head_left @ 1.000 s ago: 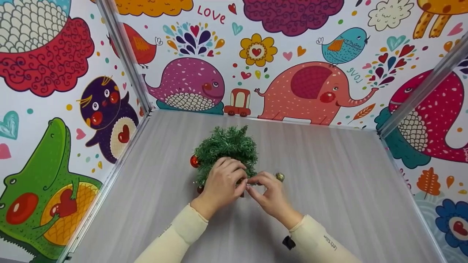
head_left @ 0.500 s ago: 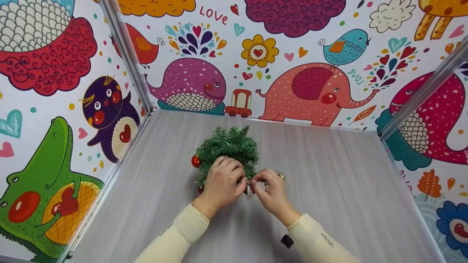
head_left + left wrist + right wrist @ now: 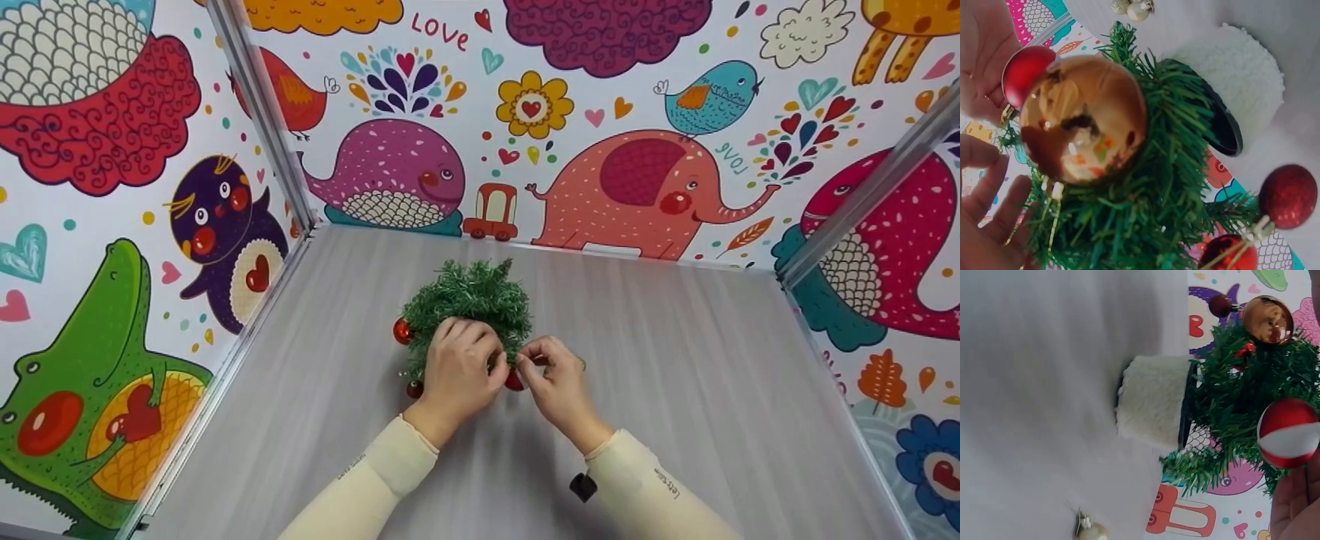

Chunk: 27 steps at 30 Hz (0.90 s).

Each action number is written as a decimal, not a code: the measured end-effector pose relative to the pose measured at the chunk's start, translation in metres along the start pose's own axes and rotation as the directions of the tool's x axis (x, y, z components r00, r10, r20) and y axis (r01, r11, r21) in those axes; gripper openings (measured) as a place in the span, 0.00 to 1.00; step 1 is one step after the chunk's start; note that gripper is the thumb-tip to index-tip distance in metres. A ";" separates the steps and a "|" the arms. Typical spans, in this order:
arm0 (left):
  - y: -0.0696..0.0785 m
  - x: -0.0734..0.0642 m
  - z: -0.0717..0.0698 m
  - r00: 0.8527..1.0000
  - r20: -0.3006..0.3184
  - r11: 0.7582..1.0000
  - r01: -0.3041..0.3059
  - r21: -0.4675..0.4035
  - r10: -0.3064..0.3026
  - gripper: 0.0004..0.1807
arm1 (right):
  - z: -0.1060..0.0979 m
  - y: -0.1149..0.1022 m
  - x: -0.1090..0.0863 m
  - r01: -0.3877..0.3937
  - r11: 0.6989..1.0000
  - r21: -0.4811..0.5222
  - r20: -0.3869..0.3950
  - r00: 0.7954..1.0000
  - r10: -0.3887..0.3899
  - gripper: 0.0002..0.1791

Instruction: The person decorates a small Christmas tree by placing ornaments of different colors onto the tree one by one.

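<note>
A small artificial Christmas tree (image 3: pixel 472 289) stands on the table in a white, rough-textured pot (image 3: pixel 1154 402). My left hand (image 3: pixel 465 364) is at its front with bent fingers; the left wrist view shows those fingers beside the branches, and whether they pinch one is unclear. With thumb and forefinger together, my right hand (image 3: pixel 559 379) pinches at the top of a red-and-white bauble (image 3: pixel 1289 433), by the tree's right side. The pinched part itself is hidden. A shiny gold bauble (image 3: pixel 1084 121) and red baubles (image 3: pixel 1289 197) hang on other branches.
Small pale-gold baubles (image 3: pixel 1134 8) lie on the grey table (image 3: pixel 675 390) to the right of the tree, mostly covered by my right hand in the head view. Printed panels (image 3: pixel 600 97) with metal corner posts (image 3: pixel 262 112) enclose the table's back and sides.
The hands, whose fingertips met a second ago, are now slightly apart. My right hand has shifted a little up and right, and the red bauble has come into view beneath its fingers.
</note>
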<state>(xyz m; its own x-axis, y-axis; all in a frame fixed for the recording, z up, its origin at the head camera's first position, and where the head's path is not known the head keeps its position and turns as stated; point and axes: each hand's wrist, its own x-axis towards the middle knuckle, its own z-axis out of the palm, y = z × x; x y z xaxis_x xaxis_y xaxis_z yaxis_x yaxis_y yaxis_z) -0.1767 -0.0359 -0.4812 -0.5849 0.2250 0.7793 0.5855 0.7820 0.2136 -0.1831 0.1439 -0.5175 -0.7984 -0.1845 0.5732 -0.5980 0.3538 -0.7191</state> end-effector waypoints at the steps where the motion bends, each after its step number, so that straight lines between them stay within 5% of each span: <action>1: 0.000 0.000 0.001 1.000 -0.005 1.000 0.007 0.001 -0.007 0.07 | 0.000 -0.001 0.000 -0.031 0.999 0.004 0.001 1.000 0.031 0.07; 16: 0.003 -0.001 0.001 0.996 0.007 0.995 0.083 0.048 -0.083 0.07 | -0.005 -0.044 0.012 -0.158 0.986 0.062 0.030 0.987 0.156 0.06; 23: 0.001 -0.004 0.000 0.996 0.066 0.995 0.054 0.086 -0.060 0.07 | 0.002 0.000 0.003 -0.197 0.978 0.067 0.097 0.977 0.190 0.08; 27: 0.000 -0.005 -0.001 0.995 0.099 0.995 -0.013 0.099 0.003 0.05 | -0.001 0.001 0.002 -0.177 0.984 -0.001 0.126 0.976 0.176 0.09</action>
<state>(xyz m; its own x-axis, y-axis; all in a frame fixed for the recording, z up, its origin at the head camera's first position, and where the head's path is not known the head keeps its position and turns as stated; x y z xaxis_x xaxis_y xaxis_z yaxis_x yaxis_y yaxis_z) -0.1736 -0.0377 -0.4844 -0.6353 0.2839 0.7182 0.5345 0.8329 0.1436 -0.1851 0.1451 -0.5164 -0.8934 -0.2337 0.3837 -0.4473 0.3819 -0.8088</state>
